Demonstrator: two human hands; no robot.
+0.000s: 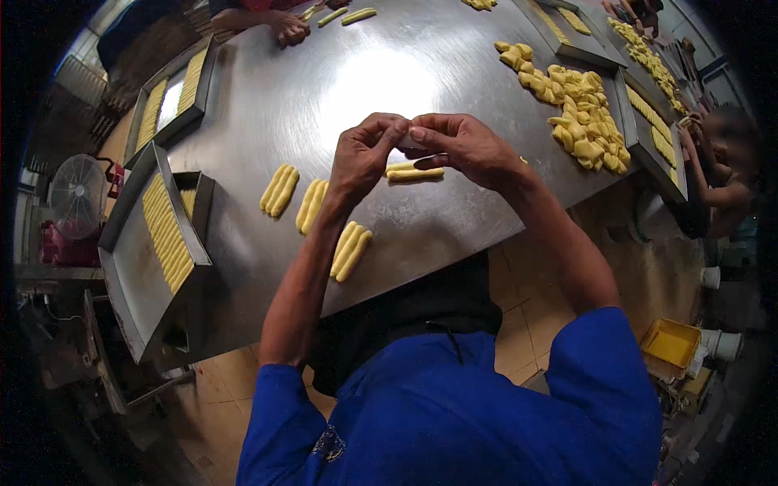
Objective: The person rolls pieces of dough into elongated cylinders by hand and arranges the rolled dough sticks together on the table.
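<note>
Above the metal table (267,113), my left hand (361,154) and my right hand (470,150) meet at their fingertips, thumbs and forefingers pinched together. A small pale patch shows between the fingers; whether it is a held thing or the bright table behind, I cannot make out. Just below my fingertips lie yellow dough sticks (415,172), partly hidden by my right hand. Left of my left forearm are a group of dough sticks (279,190) and another group (311,206), side by side. A further group of dough sticks (351,251) lies nearer me, right beside that forearm.
A heap of dough pieces (579,113) covers the table's right side. Metal trays with rows of dough sticks stand at left (166,235), far left (174,97) and right (652,130). Another person's hand (288,28) rests at the far edge; more people work at right.
</note>
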